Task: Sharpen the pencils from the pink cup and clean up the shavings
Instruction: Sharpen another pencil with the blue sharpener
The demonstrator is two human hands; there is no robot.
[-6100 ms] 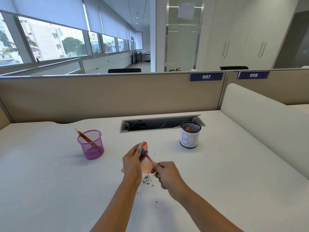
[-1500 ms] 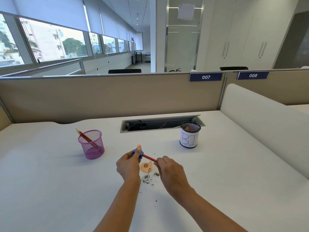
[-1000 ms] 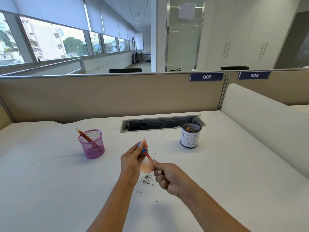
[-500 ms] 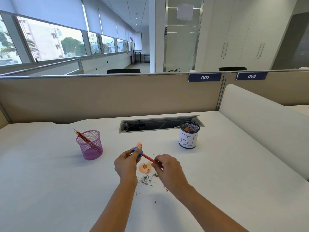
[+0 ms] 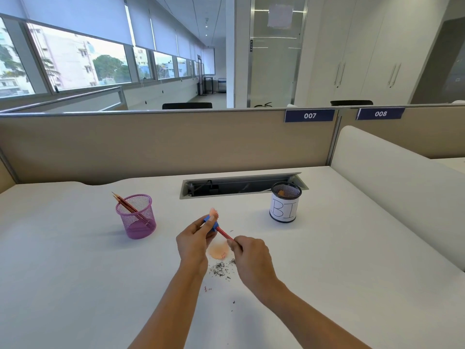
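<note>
Hands mid-worktop, both busy: left hand point(image 5: 195, 241) grip has thumb and fingers pinched round a blue sharpener point(image 5: 210, 222), raised just above the worktop point(image 5: 75, 273); right hand point(image 5: 251, 255) grip has fingertips pinched on the red pencil point(image 5: 224, 233), with the rest of the shaft hidden under the hand. Tip end of the pencil sits inside the sharpener, shaft slanting down and right toward the right hand. Peach-coloured shaving curl point(image 5: 214, 212) sticks out of the sharpener's top, beside the left fingertips. Below and between the hands lies a round peach shaving pile point(image 5: 218, 251) on the worktop, with dark graphite dust point(image 5: 220, 268) scattered just nearer the camera and a few stray specks toward the near edge. Left of the hands and well apart, the pink cup point(image 5: 137, 217), mesh, stands upright; several red pencils point(image 5: 125, 205) lean in it, points up and tilted left over the rim. Exact count: cannot tell. Right of the hands and further back, a black mesh cup point(image 5: 284, 205) with a white wrap lettered "BI" stands upright, an orange scrap point(image 5: 281, 193) visible inside. Open cable slot point(image 5: 241, 185) runs in the worktop behind the cups, black cup just in front of its right end. Beige partition point(image 5: 151, 142) behind, blue tags 007 point(image 5: 309, 115) and 008 point(image 5: 380, 113) on its top edge.
</note>
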